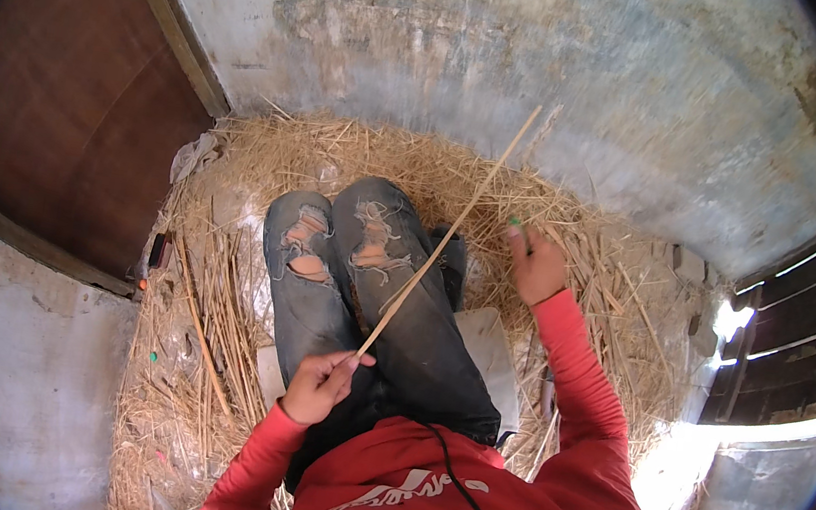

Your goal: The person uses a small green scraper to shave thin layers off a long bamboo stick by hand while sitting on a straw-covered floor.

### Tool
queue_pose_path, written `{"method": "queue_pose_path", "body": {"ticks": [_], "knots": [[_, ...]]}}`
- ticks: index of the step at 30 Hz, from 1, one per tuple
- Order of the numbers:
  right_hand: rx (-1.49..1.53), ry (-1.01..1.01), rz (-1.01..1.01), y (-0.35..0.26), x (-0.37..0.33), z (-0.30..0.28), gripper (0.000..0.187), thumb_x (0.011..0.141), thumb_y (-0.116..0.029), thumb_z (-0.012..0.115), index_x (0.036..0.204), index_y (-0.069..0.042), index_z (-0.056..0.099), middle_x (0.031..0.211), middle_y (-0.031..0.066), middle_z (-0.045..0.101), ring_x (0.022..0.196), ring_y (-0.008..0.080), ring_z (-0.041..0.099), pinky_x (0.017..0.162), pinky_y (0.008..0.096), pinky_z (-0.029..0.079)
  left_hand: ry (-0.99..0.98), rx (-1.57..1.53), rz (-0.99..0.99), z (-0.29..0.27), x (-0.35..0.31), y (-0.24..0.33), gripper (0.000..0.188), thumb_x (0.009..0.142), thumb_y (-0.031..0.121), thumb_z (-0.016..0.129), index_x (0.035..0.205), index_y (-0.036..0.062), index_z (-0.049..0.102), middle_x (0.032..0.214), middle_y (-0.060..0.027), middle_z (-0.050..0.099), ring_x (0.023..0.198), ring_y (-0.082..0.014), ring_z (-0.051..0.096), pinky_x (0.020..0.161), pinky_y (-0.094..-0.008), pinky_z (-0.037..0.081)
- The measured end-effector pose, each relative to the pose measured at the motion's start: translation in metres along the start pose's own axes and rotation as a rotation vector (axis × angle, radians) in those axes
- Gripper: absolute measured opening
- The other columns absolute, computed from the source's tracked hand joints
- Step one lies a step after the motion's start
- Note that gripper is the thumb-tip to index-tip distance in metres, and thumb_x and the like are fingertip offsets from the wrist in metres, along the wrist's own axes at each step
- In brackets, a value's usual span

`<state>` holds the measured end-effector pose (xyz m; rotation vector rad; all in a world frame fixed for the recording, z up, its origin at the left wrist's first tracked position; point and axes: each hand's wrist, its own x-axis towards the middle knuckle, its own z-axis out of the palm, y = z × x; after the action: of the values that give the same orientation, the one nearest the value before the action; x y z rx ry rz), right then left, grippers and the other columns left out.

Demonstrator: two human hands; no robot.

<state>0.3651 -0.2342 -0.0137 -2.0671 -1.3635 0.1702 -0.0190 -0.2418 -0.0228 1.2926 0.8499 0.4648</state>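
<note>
My left hand (pixel 318 386) is closed in a pinch on the lower end of a long, pale, dry stalk (pixel 450 242). The stalk slants up and to the right across my legs, and its far end stands out before the wall. My right hand (pixel 536 268) is to the right of the stalk, apart from it, above the straw. Its fingers are curled, and a small green tip (pixel 515 223) shows at them. What that tip belongs to is too small and blurred to make out.
Loose straw (pixel 330 145) covers the floor around my legs. More long stalks (pixel 229 310) lie to the left. A pale seat (pixel 492 355) is partly under me. A stained wall (pixel 511 55) rises ahead, a brown door (pixel 65 85) stands at left, and dark slats (pixel 792 329) at right.
</note>
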Motion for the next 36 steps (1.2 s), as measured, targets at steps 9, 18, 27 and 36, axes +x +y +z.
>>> {"method": "queue_pose_path", "body": {"ticks": [9, 18, 27, 36], "knots": [[0.058, -0.299, -0.308, -0.045, -0.06, 0.039, 0.042, 0.102, -0.046, 0.058, 0.092, -0.006, 0.066, 0.063, 0.0231, 0.062, 0.062, 0.0448, 0.066, 0.059, 0.0548, 0.051, 0.009, 0.051, 0.06, 0.016, 0.061, 0.005, 0.031, 0.11, 0.02, 0.052, 0.118, -0.0026, 0.071, 0.059, 0.0069, 0.041, 0.052, -0.0027, 0.038, 0.049, -0.024, 0.031], [-0.008, -0.241, -0.331, -0.05, -0.058, 0.063, 0.039, 0.102, -0.043, 0.06, 0.092, -0.005, 0.062, 0.06, 0.0217, 0.06, 0.058, 0.0444, 0.063, 0.053, 0.0542, 0.047, 0.168, 0.372, 0.273, 0.023, 0.063, -0.006, 0.026, 0.105, 0.015, 0.057, 0.114, -0.0038, 0.072, 0.062, -0.0031, 0.053, 0.057, -0.0107, 0.05, 0.056, -0.0303, 0.044], [-0.179, 0.019, 0.136, 0.084, 0.032, 0.078, 0.06, 0.106, -0.053, 0.044, 0.103, 0.0, 0.072, 0.088, 0.0291, 0.07, 0.09, 0.0482, 0.068, 0.081, 0.0556, 0.053, 0.126, 0.499, 0.276, 0.004, 0.013, 0.009, 0.025, 0.105, 0.015, 0.058, 0.114, -0.0025, 0.073, 0.062, -0.0024, 0.054, 0.057, -0.0107, 0.05, 0.057, -0.0305, 0.043], [-0.05, -0.025, 0.036, 0.049, -0.01, 0.013, 0.05, 0.106, -0.045, 0.051, 0.103, 0.002, 0.069, 0.079, 0.0295, 0.067, 0.075, 0.047, 0.067, 0.07, 0.0551, 0.052, 0.027, 0.245, 0.039, -0.018, -0.007, -0.006, 0.029, 0.109, 0.02, 0.054, 0.118, -0.0002, 0.072, 0.06, 0.0051, 0.042, 0.055, -0.0045, 0.041, 0.053, -0.0252, 0.037]]}}
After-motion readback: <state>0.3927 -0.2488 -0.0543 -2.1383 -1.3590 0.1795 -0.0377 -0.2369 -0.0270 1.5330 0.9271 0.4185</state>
